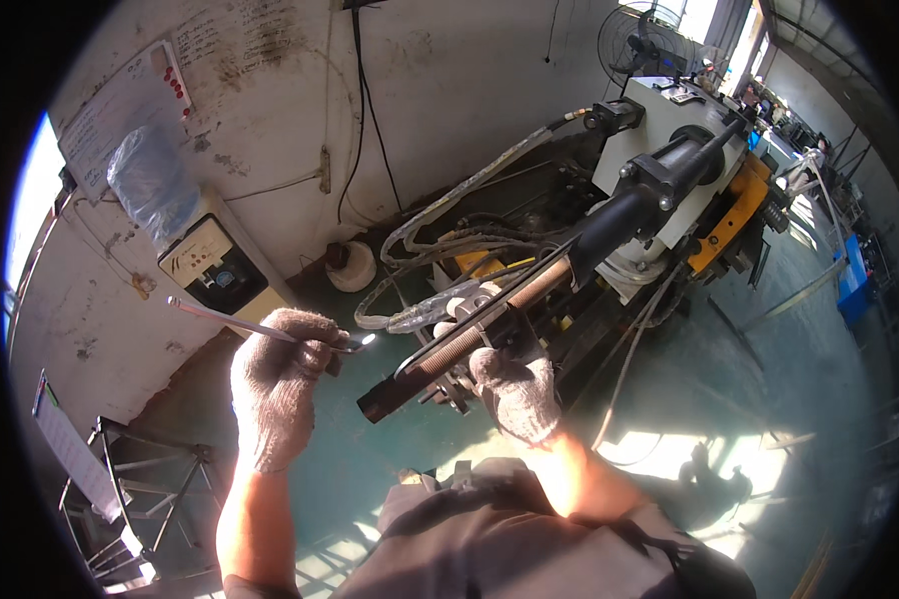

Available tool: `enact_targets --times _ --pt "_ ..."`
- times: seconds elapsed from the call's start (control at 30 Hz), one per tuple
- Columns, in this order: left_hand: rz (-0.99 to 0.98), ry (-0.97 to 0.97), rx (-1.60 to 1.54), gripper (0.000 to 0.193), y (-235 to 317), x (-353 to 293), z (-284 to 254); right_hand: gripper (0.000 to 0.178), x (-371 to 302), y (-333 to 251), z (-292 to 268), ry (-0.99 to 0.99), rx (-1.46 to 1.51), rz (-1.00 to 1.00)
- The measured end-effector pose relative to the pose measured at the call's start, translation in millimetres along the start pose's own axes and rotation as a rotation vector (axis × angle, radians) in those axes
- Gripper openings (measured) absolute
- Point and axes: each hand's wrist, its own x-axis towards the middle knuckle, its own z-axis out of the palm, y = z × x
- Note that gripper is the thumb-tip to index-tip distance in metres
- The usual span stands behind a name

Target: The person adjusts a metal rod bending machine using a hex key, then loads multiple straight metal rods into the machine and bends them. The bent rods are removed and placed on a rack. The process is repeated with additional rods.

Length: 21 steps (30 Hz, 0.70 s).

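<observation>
My left hand (275,384), in a knitted work glove, is closed around a thin bent metal rod (225,317) that sticks out up and to the left. My right hand (514,394), also gloved, rests against the underside of a long dark bar (469,339) that juts toward me from a white and black hydraulic machine (669,160); its fingers are partly hidden behind the bar. The bar's blunt black end lies between my two hands.
Hoses and cables (440,250) hang beside the machine. A cream control box (215,268) stands against the stained wall at the left. A metal rack (150,489) sits at the lower left. A fan (644,45) and workshop benches lie at the far right on the green floor.
</observation>
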Motion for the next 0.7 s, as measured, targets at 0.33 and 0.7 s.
enact_targets --times 0.33,0.7 --pt "0.244 -0.508 0.158 0.024 3.0 120.3 35.4 0.066 9.7 -7.0 32.5 0.280 0.147 -0.007" --pt "0.431 -0.918 0.022 0.016 -12.7 177.0 60.0 0.057 3.7 0.1 49.0 0.453 0.097 -0.062"
